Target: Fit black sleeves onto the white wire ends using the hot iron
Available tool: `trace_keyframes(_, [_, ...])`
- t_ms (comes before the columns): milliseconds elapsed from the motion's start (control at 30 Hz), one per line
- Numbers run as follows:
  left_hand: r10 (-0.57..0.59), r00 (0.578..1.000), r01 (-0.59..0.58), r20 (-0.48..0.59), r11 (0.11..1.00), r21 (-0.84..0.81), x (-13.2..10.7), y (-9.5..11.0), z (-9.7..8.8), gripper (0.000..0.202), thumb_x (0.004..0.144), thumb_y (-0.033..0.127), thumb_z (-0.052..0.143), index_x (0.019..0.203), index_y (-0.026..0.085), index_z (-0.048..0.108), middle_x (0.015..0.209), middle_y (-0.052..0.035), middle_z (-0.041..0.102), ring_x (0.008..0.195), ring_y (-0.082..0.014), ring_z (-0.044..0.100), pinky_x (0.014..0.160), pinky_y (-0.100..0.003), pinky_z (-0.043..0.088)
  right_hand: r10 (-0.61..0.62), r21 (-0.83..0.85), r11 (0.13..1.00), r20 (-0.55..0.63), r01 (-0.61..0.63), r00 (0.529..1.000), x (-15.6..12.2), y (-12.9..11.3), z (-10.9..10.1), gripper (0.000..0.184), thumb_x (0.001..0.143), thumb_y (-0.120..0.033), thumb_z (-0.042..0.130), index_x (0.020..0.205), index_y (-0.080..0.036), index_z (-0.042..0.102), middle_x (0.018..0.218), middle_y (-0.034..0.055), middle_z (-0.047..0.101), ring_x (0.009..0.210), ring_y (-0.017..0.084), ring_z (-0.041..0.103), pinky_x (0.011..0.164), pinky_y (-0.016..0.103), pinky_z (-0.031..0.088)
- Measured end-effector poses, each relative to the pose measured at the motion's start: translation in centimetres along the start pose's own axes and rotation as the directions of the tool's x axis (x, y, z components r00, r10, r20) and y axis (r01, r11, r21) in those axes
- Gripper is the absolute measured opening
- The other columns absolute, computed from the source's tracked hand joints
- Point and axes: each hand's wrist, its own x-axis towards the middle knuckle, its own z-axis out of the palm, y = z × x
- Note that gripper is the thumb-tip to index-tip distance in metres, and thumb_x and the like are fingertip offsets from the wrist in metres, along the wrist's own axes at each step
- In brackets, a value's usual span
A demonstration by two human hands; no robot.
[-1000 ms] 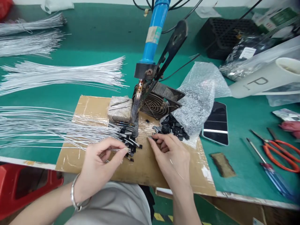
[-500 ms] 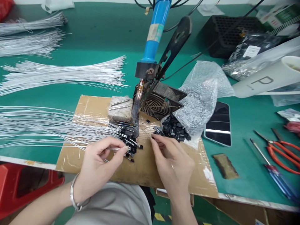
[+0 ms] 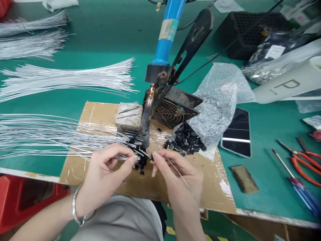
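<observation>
My left hand (image 3: 111,170) is closed in a pinch on a thin silver wire (image 3: 121,159), mostly hidden by the fingers. My right hand (image 3: 179,174) is closed too, thumb and index fingertips together at a small black piece (image 3: 151,157). A thin solder-like wire (image 3: 182,176) passes from its fingers across the back of the hand. Between the hands lie wire ends with black pieces (image 3: 140,160), part of a spread of silver wires (image 3: 50,135). Above them a blue-handled soldering iron (image 3: 164,50) points down in a stand. A pile of loose black pieces (image 3: 187,139) lies behind my right hand.
Cardboard (image 3: 208,180) lies under the work. A small fan (image 3: 170,112) and a greyish block (image 3: 129,115) stand behind it. Bubble wrap (image 3: 218,97), a phone (image 3: 237,134), a screwdriver (image 3: 298,187) and orange-handled pliers (image 3: 301,164) lie right. Another wire bundle (image 3: 70,78) lies back left.
My right hand has moved left from the edge of the black pile to the capped wire ends, close to my left hand. My left hand has barely moved. The view has shifted slightly.
</observation>
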Motion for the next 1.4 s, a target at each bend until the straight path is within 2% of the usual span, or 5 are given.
trace_keyframes(533, [-0.114, 0.99, 0.126, 0.087, 0.981, -0.146, 0.6, 1.0, 0.1, 0.012, 0.088, 0.016, 0.068, 0.078, 0.017, 0.073, 0.09, -0.0056, 0.082, 0.08, -0.0134, 0.076, 0.071, -0.018, 0.056, 0.027, -0.005, 1.0, 0.121, -0.027, 0.992, -1.1, 0.3, 1.1, 0.014, 0.089, -0.035, 0.081, 0.085, -0.021, 0.082, 0.066, 0.0011, 0.076, 0.048, 0.014, 0.067, 0.046, 0.024, 0.059])
trace_keyframes(867, [-0.11, 0.991, 0.121, 0.071, 0.976, -0.182, 0.8, 1.2, 0.2, 0.012, 0.085, 0.013, 0.069, 0.075, 0.017, 0.072, 0.084, -0.0048, 0.081, 0.077, -0.0124, 0.076, 0.07, -0.016, 0.057, 0.05, 0.015, 0.999, 0.095, -0.052, 0.994, -1.3, 0.3, 1.3, 0.012, 0.088, -0.032, 0.081, 0.082, -0.022, 0.081, 0.064, -0.0005, 0.074, 0.047, 0.013, 0.065, 0.047, 0.024, 0.056])
trace_keyframes(1033, [-0.129, 0.988, 0.145, 0.089, 0.966, -0.212, 0.9, 1.1, 0.3, 0.012, 0.085, 0.014, 0.07, 0.073, 0.016, 0.072, 0.079, -0.0043, 0.079, 0.074, -0.0123, 0.074, 0.068, -0.017, 0.056, -0.048, -0.065, 0.997, 0.072, 0.053, 0.996, -1.3, 0.7, 1.3, 0.015, 0.091, -0.034, 0.078, 0.082, -0.022, 0.08, 0.067, 0.0001, 0.071, 0.053, 0.014, 0.062, 0.049, 0.026, 0.052])
trace_keyframes(1233, [-0.163, 0.983, 0.175, 0.078, 0.968, -0.181, 1.3, 0.6, 0.5, 0.01, 0.083, 0.017, 0.071, 0.074, 0.016, 0.072, 0.084, -0.0049, 0.079, 0.077, -0.0135, 0.074, 0.07, -0.019, 0.056, -0.175, -0.176, 0.966, 0.111, 0.192, 0.978, -1.9, 1.0, 0.4, 0.039, 0.111, -0.04, 0.041, 0.123, -0.027, 0.075, 0.08, 0.0014, 0.061, 0.064, 0.015, 0.055, 0.06, 0.03, 0.049])
trace_keyframes(1400, [-0.15, 0.984, 0.162, 0.091, 0.977, -0.136, 1.7, 0.3, 0.7, 0.011, 0.085, 0.018, 0.069, 0.075, 0.017, 0.071, 0.083, -0.0032, 0.078, 0.076, -0.0128, 0.072, 0.069, -0.02, 0.054, -0.167, -0.202, 0.961, 0.131, 0.191, 0.977, -1.9, 0.7, -0.4, 0.023, 0.11, -0.032, 0.044, 0.127, -0.027, 0.059, 0.067, -0.0058, 0.057, 0.054, 0.012, 0.05, 0.053, 0.025, 0.04])
